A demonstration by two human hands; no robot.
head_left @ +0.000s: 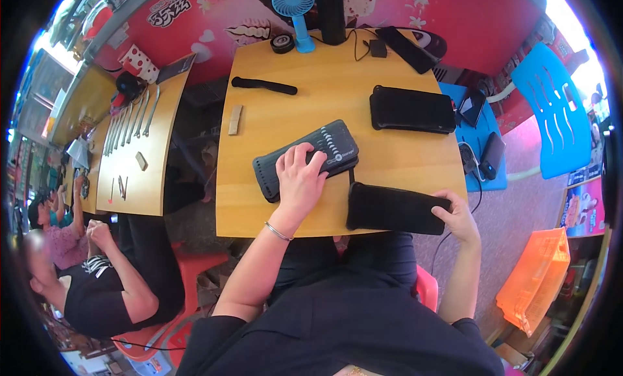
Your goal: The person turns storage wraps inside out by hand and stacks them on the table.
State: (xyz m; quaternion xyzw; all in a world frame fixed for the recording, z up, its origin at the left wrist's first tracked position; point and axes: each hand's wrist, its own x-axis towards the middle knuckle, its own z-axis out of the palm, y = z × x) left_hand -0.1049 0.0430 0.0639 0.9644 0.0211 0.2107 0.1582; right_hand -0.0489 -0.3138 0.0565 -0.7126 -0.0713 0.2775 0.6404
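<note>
Dark case [266,173] beneath left hand [300,178]; black pouch [396,208] in right hand [459,219].

Wht-marked dk-grey case [267,171], lt-blue fan [299,22], orange crate [529,272]

Wooden bench [324,90] carries one light-blue plastic fan [293,2], one black cylindrical bottle [331,18], at least four flat black oblong articles [413,110].

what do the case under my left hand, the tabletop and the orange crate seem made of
Case: possibly plastic or rubber, dark, fairly matte, patterned surface.
Tabletop: wood or imitation laminate, warm tan, soft sheen.
Crate: probably plastic, smooth, evenly bright orange.
</note>
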